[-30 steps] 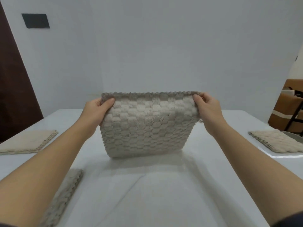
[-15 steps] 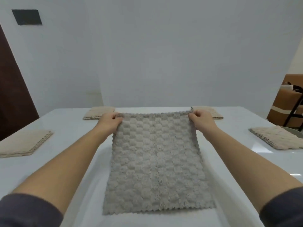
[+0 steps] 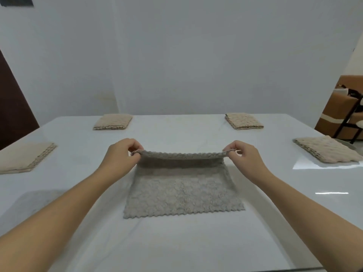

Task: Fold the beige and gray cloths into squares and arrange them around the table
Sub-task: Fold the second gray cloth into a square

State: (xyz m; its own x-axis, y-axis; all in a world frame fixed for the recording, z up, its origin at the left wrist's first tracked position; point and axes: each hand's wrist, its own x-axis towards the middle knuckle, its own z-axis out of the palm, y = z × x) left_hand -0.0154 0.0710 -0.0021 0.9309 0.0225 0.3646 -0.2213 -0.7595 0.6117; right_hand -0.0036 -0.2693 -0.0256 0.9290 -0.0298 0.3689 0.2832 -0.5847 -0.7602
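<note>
The gray cloth [image 3: 182, 193] lies in the middle of the table [image 3: 176, 244], with its near zigzag edge flat at 6 o'clock. Half a second ago it was fully spread, and the far edge was down on the table. Now the far edge is raised off the surface, so I judge the first fold in half has begun.

The left hand [image 3: 121, 156] pinches the far corner at 10 o'clock of the cloth between thumb and curled fingers. The right hand [image 3: 243, 156] pinches the corner at 2 o'clock in the same way. The lifted edge is stretched between them.

Farther away, folded beige cloths are already placed at 9 o'clock [image 3: 23, 157], 11 o'clock [image 3: 113, 122], 1 o'clock [image 3: 243, 121] and 3 o'clock [image 3: 326, 149].
</note>
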